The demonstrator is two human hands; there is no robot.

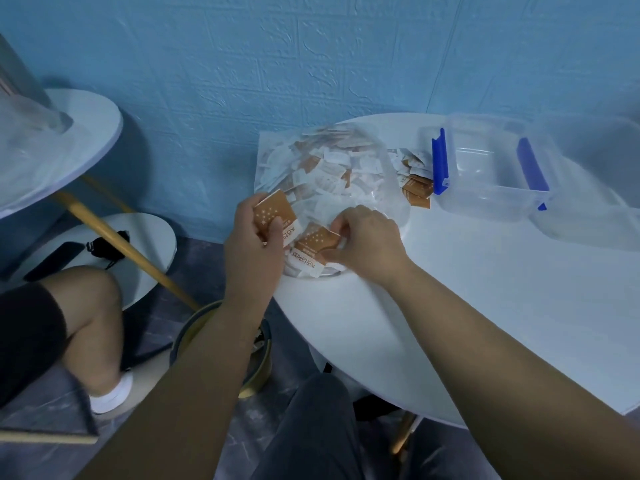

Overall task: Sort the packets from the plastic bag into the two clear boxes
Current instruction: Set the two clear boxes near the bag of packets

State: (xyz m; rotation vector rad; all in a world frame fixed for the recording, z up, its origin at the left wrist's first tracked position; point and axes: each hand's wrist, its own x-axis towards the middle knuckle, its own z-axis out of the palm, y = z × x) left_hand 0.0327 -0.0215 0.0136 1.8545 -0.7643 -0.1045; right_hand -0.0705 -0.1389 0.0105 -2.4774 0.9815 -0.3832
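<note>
We lean over a round white table (485, 306) set against a blue wall. The plastic bag (322, 164) lies open on the table's near left part, stuffed with white and brown packets, its mouth turned toward us. To its right stands a clear box (491, 168) with blue latches. A second clear box (588, 209) sits just beyond that one at the frame's right edge, too hazy to read in detail. Our left hand (252, 251) hovers at the table's left rim beside the bag's mouth, its fingers (251, 204) curled round a brown packet (273, 211) held upright. Our right hand (370, 240) rests at the bag's mouth, where its fingers (337, 223) pinch a second brown packet (315, 244) lying on the plastic. A small heap of brown packets (415, 183) sits on the table between the bag and the latched box, touching the box's left side.
</note>
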